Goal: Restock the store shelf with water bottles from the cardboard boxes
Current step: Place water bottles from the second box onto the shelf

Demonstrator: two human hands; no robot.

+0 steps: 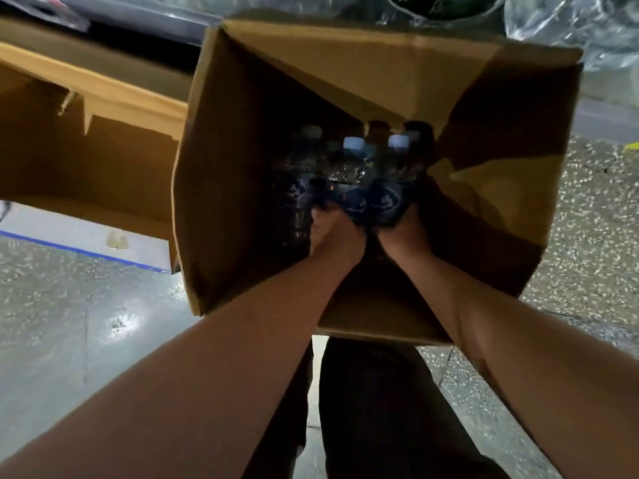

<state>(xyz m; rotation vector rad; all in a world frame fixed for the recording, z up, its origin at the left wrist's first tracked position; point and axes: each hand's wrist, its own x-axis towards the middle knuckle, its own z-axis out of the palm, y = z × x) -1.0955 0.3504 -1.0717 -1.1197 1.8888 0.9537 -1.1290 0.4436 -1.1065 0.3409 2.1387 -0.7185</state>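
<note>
An open cardboard box [221, 174] stands on the floor right below me, its flaps spread. Deep inside stand several water bottles with pale blue caps and dark blue labels. My left hand [333, 229] grips one bottle [351, 174] by its labelled body. Beside it, my right hand [403, 228] grips a second bottle [392, 181] the same way. Both arms reach down into the box. More bottles [304, 167] stand to the left and behind, dim in shadow. My fingers are mostly hidden behind the bottles.
A second open cardboard box [86, 157] lies to the left, touching the first. Plastic-wrapped packs [570, 32] sit beyond the box at the top right. The floor [86, 323] is shiny speckled grey, with a blue-edged white strip [69, 236] at the left. My dark trousers [373, 409] show below.
</note>
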